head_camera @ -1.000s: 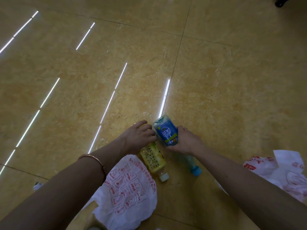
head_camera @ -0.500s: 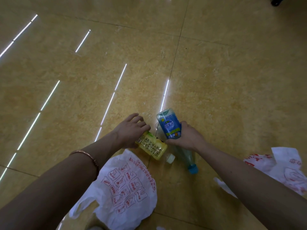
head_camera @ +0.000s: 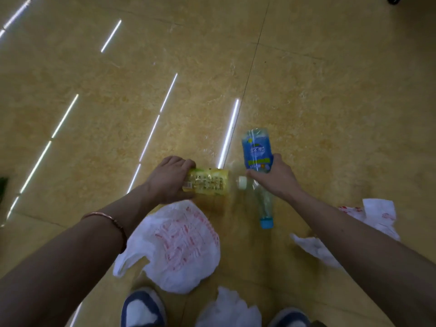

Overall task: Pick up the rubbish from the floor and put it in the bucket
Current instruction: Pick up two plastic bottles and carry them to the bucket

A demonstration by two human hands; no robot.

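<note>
**Two bottles in hand, bucket out of sight**

We have a bottle in each hand, so the step now is to carry both to the bucket. It is not in view, so we should find it before we move off. We judge it best to keep each grip round the body of the bottle rather than the cap, since thin empty plastic will likely dent and slip if we squeeze it hard. We should also hold the two bottles apart, because a knock could loosen either grip. We must watch our feet too. A white bag point(head_camera: 184, 246) lies on the glossy floor point(head_camera: 330, 90) just ahead of our shoes point(head_camera: 141, 310), with more white scraps point(head_camera: 231, 308) between them, and slick plastic may slide underfoot.

Our left hand point(head_camera: 169, 180) has its fingers curled round the base end of the yellow bottle point(head_camera: 207, 184). That bottle lies level, its white cap just beside the thumb of our right hand point(head_camera: 273, 180). The right hand is wrapped round the middle of the blue bottle point(head_camera: 256, 149), label end away from us and blue cap towards us. Both bottles look lifted, though we cannot tell for certain that they are clear of the floor.
</note>
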